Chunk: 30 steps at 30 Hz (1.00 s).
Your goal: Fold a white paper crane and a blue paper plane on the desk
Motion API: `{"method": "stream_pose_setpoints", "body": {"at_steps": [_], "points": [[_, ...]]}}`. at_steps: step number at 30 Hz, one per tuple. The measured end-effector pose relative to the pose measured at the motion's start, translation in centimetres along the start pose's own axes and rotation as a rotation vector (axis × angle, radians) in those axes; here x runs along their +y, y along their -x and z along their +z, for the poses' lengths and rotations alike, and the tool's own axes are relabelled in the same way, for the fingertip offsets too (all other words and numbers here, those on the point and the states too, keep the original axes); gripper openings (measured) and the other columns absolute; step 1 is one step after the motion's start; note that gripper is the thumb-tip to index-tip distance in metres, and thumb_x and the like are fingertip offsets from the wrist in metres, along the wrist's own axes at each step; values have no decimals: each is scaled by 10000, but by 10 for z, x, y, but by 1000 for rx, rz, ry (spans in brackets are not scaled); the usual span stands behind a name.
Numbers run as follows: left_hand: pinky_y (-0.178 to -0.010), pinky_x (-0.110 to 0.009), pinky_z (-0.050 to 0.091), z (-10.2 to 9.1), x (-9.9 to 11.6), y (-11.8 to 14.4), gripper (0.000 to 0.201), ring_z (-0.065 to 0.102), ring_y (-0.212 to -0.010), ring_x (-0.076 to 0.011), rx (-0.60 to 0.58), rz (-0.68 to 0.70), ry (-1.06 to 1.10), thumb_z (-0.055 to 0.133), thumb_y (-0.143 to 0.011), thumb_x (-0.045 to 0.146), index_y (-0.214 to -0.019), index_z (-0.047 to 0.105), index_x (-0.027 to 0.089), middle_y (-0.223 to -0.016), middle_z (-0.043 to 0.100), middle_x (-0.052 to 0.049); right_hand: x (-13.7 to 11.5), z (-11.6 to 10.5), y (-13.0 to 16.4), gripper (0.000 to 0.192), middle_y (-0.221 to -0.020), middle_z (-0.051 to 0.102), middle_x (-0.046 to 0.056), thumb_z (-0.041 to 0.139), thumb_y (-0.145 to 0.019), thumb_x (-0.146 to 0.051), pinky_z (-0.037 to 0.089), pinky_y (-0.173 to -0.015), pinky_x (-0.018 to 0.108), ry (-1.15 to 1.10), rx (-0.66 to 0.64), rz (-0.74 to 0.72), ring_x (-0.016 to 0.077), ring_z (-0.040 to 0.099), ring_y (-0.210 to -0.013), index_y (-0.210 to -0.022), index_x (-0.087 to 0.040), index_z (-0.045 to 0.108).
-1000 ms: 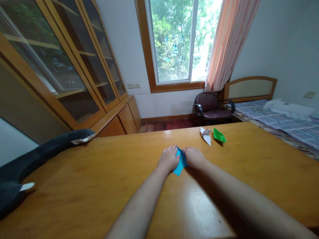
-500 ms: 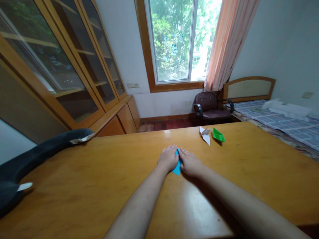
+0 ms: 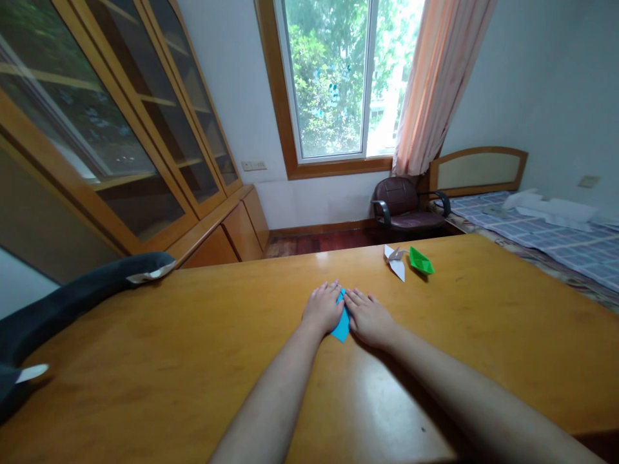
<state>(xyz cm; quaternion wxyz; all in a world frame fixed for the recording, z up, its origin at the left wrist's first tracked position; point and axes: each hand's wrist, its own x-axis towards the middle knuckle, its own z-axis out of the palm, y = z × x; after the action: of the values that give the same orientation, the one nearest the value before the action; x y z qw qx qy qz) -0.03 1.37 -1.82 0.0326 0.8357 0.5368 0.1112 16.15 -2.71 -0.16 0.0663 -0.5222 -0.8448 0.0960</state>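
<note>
A folded piece of blue paper (image 3: 342, 327) lies flat on the wooden table (image 3: 193, 361), partly covered by both hands. My left hand (image 3: 323, 307) rests on its left side with the fingers stretched forward. From the right, my right hand (image 3: 371, 317) presses along the paper's edge, its fingers extended and the thumb a little raised. Beyond the right hand sit a white folded-paper figure (image 3: 395, 263) and a green paper boat (image 3: 420, 261).
At the table's left edge lies a dark plush toy (image 3: 82, 287) with white patches. A glass-door cabinet (image 3: 169, 222) stands behind it. Past the far edge are an armchair (image 3: 399, 196) and, at right, a bed (image 3: 546, 222) with a checked cover.
Both hands stay on the blue paper with only slight finger shifts; a bit more of the paper shows between them. The whole view has drifted slightly.
</note>
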Motion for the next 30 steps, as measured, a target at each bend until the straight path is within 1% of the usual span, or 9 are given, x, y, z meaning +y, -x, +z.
{"method": "stream_pose_setpoints", "body": {"at_steps": [3,7,11,14,18,21,23,27,30], "points": [[-1125,-430,317,0,-1,-1,491,399,-1347,-273,-4,1,10,368,-950,400,-1391,477,214,-1481,442,-23,-1,-5,1,633,-1541,301,132,369,-876,-321,236,-1108,566,-18,-18,7,340,272,-1409,-1474,-113,349],[-1119,-436,325,-1,-1,0,483,402,-1344,-267,-3,6,9,341,-961,382,-1395,473,214,-1473,454,-25,-7,-8,2,688,-1558,254,139,412,-851,-343,222,-1115,573,-70,-54,31,343,241,-1422,-1489,-109,309],[-1112,-437,333,-1,0,-1,470,410,-1340,-268,-2,3,5,321,-969,347,-1390,478,207,-1469,459,-33,-9,-7,2,649,-1565,234,136,384,-867,-290,186,-1123,588,-125,-68,66,306,240,-1430,-1493,-139,303],[-1112,-428,332,1,0,-2,466,415,-1338,-257,7,2,6,319,-972,334,-1392,472,203,-1469,457,-47,-4,-6,2,615,-1560,252,129,370,-874,-237,189,-1125,586,-169,-71,57,275,254,-1429,-1483,-164,329],[-1109,-412,333,4,-1,-2,458,435,-1322,-249,33,-6,5,369,-958,329,-1370,489,169,-1440,489,-85,13,-4,-2,537,-1530,336,107,364,-891,-210,271,-1104,566,-244,-26,-49,262,332,-1396,-1423,-216,441],[-1087,-390,359,4,-1,-1,419,478,-1275,-242,65,-14,16,410,-946,340,-1301,549,165,-1371,554,-92,24,-4,-7,487,-1470,443,93,416,-866,-180,349,-1094,453,-296,49,-194,246,454,-1315,-1331,-215,557],[-1063,-369,380,1,-1,1,374,511,-1228,-229,79,-8,26,436,-937,339,-1242,589,184,-1319,591,-80,29,-4,-10,469,-1407,521,90,438,-849,-165,386,-1077,385,-333,88,-256,233,512,-1261,-1289,-197,598],[-1024,-354,407,-5,0,3,324,545,-1161,-215,73,19,31,453,-931,332,-1173,625,203,-1237,635,-67,31,-5,-14,433,-1290,623,82,474,-820,-159,418,-1049,358,-345,141,-234,229,572,-1182,-1209,-189,661],[-1033,-362,404,-6,0,3,329,538,-1175,-220,64,22,31,451,-932,327,-1177,630,200,-1252,632,-66,29,-2,-15,361,-1210,667,90,480,-840,-187,442,-1017,367,-307,184,-196,233,598,-1128,-1118,-187,710]]}}
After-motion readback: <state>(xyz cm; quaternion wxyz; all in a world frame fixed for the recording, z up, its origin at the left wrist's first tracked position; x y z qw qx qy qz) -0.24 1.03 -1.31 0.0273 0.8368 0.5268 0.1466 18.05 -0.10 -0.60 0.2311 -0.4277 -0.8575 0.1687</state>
